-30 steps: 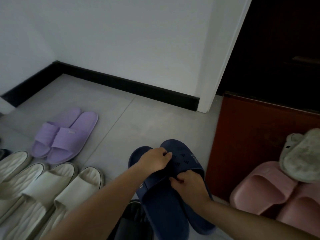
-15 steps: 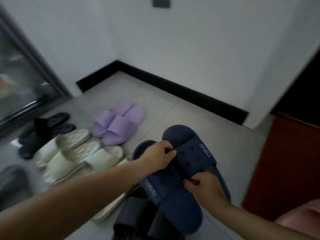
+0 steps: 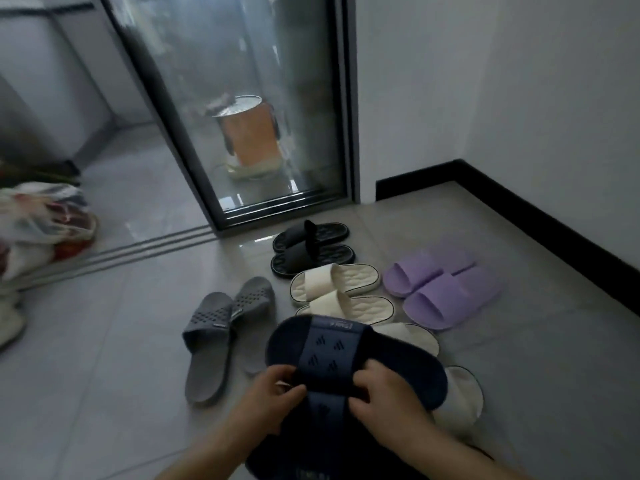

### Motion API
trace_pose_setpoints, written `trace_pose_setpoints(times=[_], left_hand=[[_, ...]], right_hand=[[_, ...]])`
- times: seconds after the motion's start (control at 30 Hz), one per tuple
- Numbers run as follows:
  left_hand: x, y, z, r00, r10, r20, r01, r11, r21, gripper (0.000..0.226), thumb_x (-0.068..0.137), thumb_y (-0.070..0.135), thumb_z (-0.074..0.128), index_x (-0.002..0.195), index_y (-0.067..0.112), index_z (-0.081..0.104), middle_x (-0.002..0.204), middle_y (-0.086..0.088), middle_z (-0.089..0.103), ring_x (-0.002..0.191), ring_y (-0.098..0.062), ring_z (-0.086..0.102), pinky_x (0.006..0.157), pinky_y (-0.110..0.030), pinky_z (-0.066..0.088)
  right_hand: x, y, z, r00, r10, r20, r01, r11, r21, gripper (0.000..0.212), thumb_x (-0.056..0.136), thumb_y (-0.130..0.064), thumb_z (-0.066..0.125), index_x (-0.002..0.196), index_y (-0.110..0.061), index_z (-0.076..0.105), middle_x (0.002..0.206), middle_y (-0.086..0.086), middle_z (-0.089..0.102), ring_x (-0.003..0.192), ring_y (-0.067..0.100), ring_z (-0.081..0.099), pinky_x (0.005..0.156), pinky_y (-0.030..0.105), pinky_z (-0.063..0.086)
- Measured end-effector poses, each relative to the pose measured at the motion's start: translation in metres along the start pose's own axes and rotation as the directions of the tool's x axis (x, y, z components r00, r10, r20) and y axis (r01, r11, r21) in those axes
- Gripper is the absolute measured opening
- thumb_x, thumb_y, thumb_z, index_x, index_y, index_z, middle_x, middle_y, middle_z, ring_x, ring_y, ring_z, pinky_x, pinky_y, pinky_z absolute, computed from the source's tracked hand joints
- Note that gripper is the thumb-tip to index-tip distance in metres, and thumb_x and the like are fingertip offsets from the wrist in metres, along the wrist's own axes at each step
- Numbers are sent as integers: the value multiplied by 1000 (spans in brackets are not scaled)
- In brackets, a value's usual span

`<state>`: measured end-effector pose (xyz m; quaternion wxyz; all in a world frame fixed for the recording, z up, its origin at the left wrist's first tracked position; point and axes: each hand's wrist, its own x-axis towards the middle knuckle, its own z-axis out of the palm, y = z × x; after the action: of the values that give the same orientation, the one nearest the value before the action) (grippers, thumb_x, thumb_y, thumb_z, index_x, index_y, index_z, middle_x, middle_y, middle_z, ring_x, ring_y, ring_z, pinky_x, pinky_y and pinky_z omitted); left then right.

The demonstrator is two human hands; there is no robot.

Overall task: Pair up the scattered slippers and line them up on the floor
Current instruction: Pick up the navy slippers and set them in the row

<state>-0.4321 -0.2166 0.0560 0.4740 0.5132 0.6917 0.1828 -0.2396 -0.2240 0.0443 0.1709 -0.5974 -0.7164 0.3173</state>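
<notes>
I've got both hands, left (image 3: 268, 396) and right (image 3: 384, 398), gripping the navy pair (image 3: 353, 362) at 6 o'clock, black (image 3: 311, 247), cream (image 3: 339, 292) and purple (image 3: 440, 289) already paired around 12, grey (image 3: 221, 327) at 9 looks loose.

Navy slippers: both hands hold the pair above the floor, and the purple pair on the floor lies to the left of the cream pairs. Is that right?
Not quite. The head view shows the purple pair lying to the right of the cream pairs, nearer the black baseboard. The rest holds: the left hand and the right hand both grip the navy slippers above the floor.
</notes>
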Motion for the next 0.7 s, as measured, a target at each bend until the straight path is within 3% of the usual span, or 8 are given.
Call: trace_pose_setpoints(times=[0.27, 0.33, 0.4, 0.47, 0.53, 0.57, 0.63, 0.7], left_hand=[[-27, -127, -59, 940, -261, -221, 273, 962, 23, 25, 80, 4, 69, 103, 7, 61, 96, -15, 68, 73, -16, 65, 61, -9, 45], [-30, -147, -62, 977, -209, -44, 210, 978, 13, 25, 88, -1, 57, 113, 0, 53, 114, -27, 60, 91, -26, 62, 82, -15, 48], [-23, -171, -72, 980, -158, -122, 177, 971, 163, 28, 99, 5, 40, 121, -7, 51, 131, -27, 50, 118, -32, 51, 106, -29, 37], [-13, -172, -70, 981, -164, -106, 190, 930, 313, 36, 101, 17, 38, 128, -4, 50, 139, -21, 47, 127, -29, 47, 104, -30, 34], [-10, -161, -62, 989, -109, 96, 53, 888, 458, 50, 99, 34, 42, 143, 13, 30, 144, -5, 45, 129, -18, 46, 96, -22, 37], [-7, -154, -61, 988, -101, 119, 9, 798, 602, 56, 96, 42, 44, 145, 21, 26, 141, 1, 49, 127, -14, 48, 94, -20, 39], [13, -128, -49, 993, -95, 72, 18, 714, 700, 54, 89, 51, 47, 138, 29, 37, 129, 9, 58, 118, -9, 54, 89, -20, 41], [30, -107, -30, 995, 15, 102, -80, 740, 668, 42, 87, 52, 48, 124, 32, 49, 115, 12, 63, 106, -8, 59, 80, -23, 44]], right_hand=[[50, -56, 136, 921, -81, 382, 101, 994, -32, 19, 88, -22, 48, 97, -6, 53, 119, 10, 42, 105, 30, 52, 86, 35, 42], [53, -58, 161, 890, -60, 452, 94, 994, -53, 21, 91, -17, 45, 103, 0, 51, 123, 12, 41, 105, 30, 52, 84, 36, 41], [54, -56, 178, 865, -10, 502, 36, 998, -42, 26, 93, -15, 45, 112, 2, 52, 129, 13, 41, 112, 29, 50, 92, 35, 40], [53, -50, 182, 841, 55, 539, -61, 998, -6, 34, 95, -21, 46, 124, -6, 54, 135, 13, 41, 122, 27, 47, 103, 32, 36], [50, -40, 176, 848, 102, 520, -156, 986, 61, 36, 93, -29, 51, 125, -15, 57, 132, 10, 49, 122, 24, 48, 103, 27, 36], [47, -33, 171, 860, 115, 498, -181, 980, 87, 35, 90, -32, 53, 122, -19, 59, 127, 9, 54, 120, 22, 51, 100, 25, 38], [41, -15, 160, 884, 144, 445, -214, 970, 112, 35, 87, -35, 57, 120, -22, 59, 119, 2, 62, 112, 17, 56, 91, 22, 41], [39, 4, 147, 905, 199, 375, -265, 955, 134, 36, 86, -38, 58, 120, -25, 57, 112, -3, 65, 105, 12, 59, 85, 20, 42]])
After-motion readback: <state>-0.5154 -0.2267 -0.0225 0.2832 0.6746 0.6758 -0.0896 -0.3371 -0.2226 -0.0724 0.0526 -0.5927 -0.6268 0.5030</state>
